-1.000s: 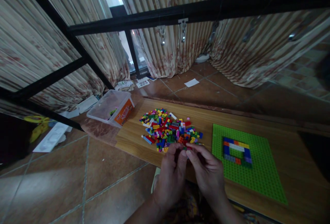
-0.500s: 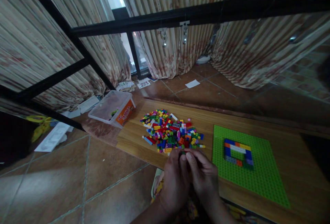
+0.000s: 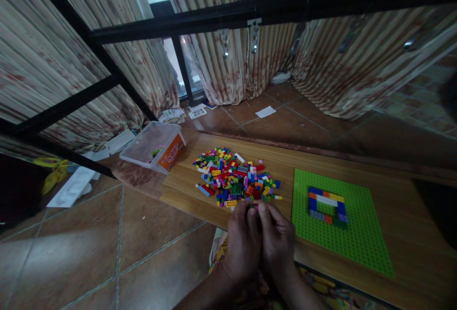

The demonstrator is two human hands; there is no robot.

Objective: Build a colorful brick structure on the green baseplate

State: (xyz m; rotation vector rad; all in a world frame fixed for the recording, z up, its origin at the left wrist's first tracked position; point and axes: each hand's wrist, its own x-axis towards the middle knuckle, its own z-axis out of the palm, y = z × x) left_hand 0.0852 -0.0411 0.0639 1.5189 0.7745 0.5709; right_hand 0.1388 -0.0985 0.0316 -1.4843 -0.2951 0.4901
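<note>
We have both hands pressed together at the near edge of the wooden board (image 3: 357,157), knuckles toward us, fingertips meeting at the top. Our left hand (image 3: 243,243) and right hand (image 3: 276,243) are curled shut around something small held between the fingertips; a dark speck with a touch of pink shows there, most likely a small brick (image 3: 254,206), but it is too small and too hidden to name its colour or to tell which way its long side runs.

The brick pile (image 3: 233,176) lies just beyond our fingertips and slightly to the left, its nearest pieces almost touching them, so the left hand is the nearer one to it. The green baseplate (image 3: 357,238) lies to our right, near but apart from the right hand, which is the closer of the two to it. On the plate sits a brick frame (image 3: 327,201), a low rectangle of blue, orange, white, yellow and purple pieces with its long sides running left to right across the plate.

Further left, at the board's corner, a clear plastic tub (image 3: 153,145) with an orange label lies tipped on its side
</note>
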